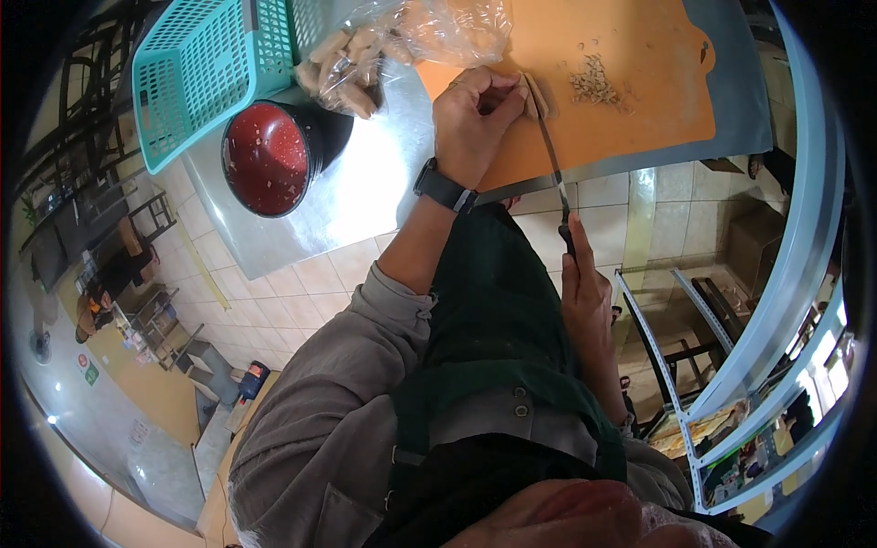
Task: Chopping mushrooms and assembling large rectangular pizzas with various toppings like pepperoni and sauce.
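Observation:
My right hand is closed round the black handle of a knife. The narrow blade points away from me, its tip end against a light-brown sausage on the orange cutting board. With a dark watch on its wrist, my left hand pinches that sausage from the left, fingertips close beside the blade. Right of the sausage lies a small heap of finely chopped pieces. Beyond my left hand, a clear plastic bag holds several brown sausages.
A bowl, red speckled inside and black outside, stands on the metal table at left, some bits stuck to its wall. Behind it is a turquoise plastic basket. A grey-blue metal rack stands at right.

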Action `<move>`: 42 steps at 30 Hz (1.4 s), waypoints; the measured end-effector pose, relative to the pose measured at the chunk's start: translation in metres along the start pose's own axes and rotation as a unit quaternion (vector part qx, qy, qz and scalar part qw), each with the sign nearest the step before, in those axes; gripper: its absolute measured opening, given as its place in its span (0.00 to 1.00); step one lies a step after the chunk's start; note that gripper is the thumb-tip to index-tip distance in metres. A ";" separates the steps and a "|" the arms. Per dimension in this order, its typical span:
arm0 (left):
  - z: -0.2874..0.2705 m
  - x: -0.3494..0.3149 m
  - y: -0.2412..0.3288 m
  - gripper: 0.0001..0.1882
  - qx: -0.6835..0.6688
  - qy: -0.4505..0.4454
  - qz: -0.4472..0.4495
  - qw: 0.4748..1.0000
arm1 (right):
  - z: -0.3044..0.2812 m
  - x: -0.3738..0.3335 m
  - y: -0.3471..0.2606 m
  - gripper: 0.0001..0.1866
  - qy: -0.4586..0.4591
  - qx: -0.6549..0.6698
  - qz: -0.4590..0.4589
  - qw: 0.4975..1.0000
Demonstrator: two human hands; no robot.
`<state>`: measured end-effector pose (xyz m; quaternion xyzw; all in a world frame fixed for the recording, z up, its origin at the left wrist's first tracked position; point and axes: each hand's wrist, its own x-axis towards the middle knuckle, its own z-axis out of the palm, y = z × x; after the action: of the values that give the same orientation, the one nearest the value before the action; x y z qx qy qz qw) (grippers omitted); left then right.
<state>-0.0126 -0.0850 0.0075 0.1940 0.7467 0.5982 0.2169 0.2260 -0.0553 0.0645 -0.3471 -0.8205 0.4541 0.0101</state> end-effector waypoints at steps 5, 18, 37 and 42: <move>-0.001 -0.001 -0.003 0.05 0.004 -0.004 0.008 1.000 | -0.004 0.017 -0.006 0.27 0.004 -0.011 -0.035 0.999; -0.002 -0.002 0.000 0.03 -0.001 -0.010 0.017 1.000 | 0.000 0.032 -0.019 0.28 -0.025 -0.010 0.006 1.000; -0.005 -0.003 0.003 0.07 0.064 -0.017 0.000 0.998 | 0.017 0.040 -0.020 0.28 -0.032 -0.045 0.046 0.997; -0.004 -0.001 0.003 0.08 0.101 -0.011 0.020 0.995 | 0.011 0.008 -0.013 0.28 -0.063 -0.049 0.093 0.992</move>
<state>-0.0143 -0.0879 0.0108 0.2368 0.7965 0.5220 0.1923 0.2093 -0.0633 0.0656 -0.3927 -0.8048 0.4335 -0.1010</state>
